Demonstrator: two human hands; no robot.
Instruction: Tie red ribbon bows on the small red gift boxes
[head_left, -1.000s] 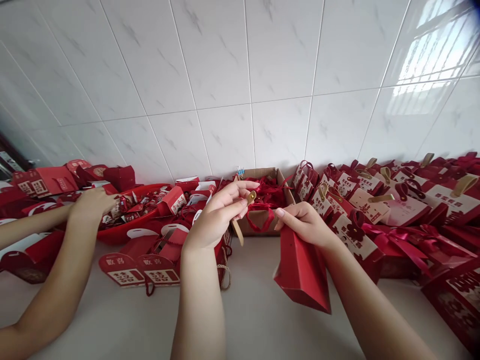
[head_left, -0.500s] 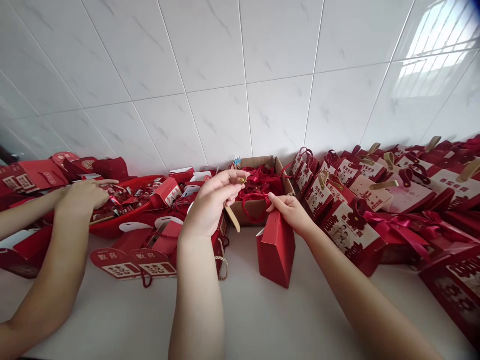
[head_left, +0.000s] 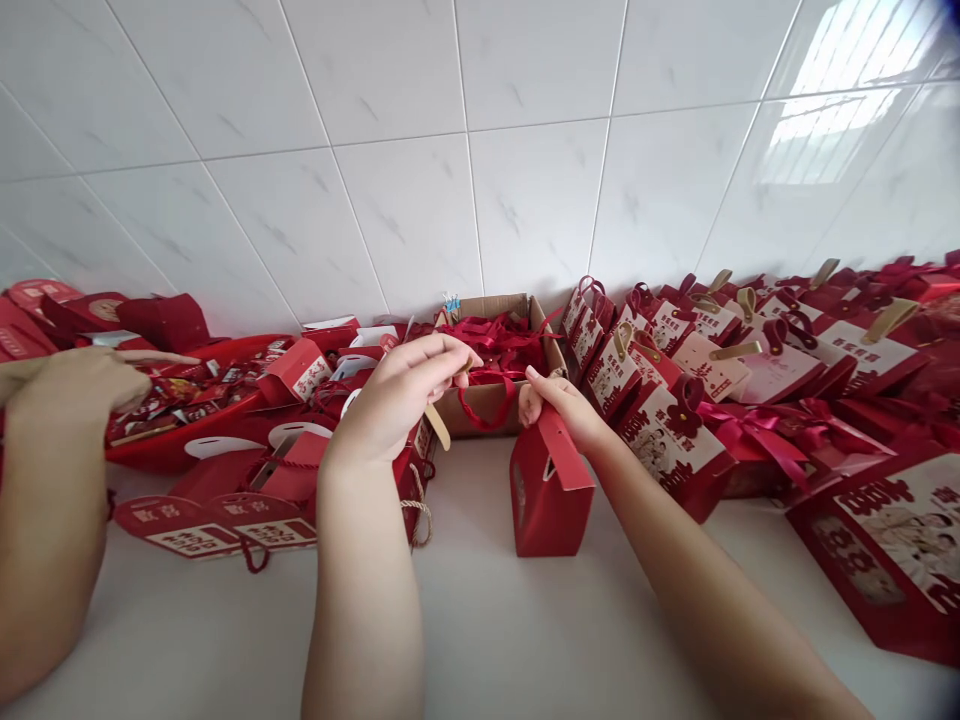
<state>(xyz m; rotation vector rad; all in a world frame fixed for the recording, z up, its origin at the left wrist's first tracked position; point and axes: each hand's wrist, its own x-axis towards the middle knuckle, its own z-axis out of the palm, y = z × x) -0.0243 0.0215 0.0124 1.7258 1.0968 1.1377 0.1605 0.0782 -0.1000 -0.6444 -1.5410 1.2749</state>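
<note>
Left hand [head_left: 397, 392] pinches a flat tan strap [head_left: 438, 428]; right hand [head_left: 566, 410] pinches a smooth, peaked red box [head_left: 549, 515].

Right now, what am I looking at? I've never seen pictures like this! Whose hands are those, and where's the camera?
There's no robot here, just a person wearing a camera on their head, so you look forward and down as they do. The bare left hand pinches a flat tan strap; the bare right hand holds a red cardboard box by its top. On the smooth pale table sit a brown cardboard carton of shiny red ribbons, a red plastic-looking basin of small wrapped packets, and, at the right, rows of red-and-white printed boxes. Another person's hand shows at the far left.
</note>
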